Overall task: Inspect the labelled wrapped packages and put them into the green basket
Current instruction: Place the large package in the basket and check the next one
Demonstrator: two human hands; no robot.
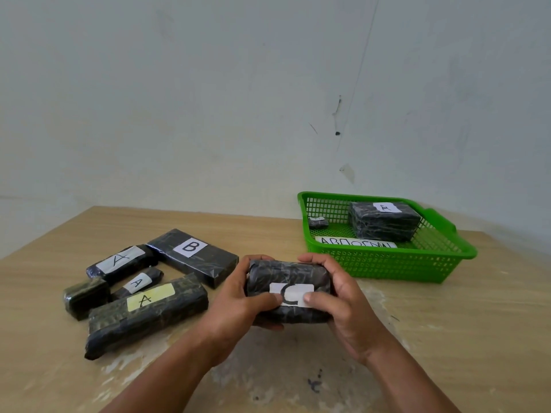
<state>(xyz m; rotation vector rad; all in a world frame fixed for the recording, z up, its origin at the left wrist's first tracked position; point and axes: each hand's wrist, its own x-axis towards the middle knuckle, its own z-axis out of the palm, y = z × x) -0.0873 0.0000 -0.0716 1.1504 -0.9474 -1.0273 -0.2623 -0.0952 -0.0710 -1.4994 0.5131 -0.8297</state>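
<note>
Holding black film-wrapped package labelled C between left hand and right hand, curling fingers round both ends, just above tan wooden table, near green plastic mesh basket. Counting two packages already inside, five more packages waiting at left; judging under halfway.

We record a light wooden table, its top worn pale in patches toward the front, with a dark smudge there. On the left, five black-wrapped packages lie close together:
- flat package B at the rear
- package A with white label just beside it
- small roll A in the middle
- long package A with yellow label nearest us
- small block far left, seemingly unlabelled

The green basket stands at right rear, well apart from them
</note>
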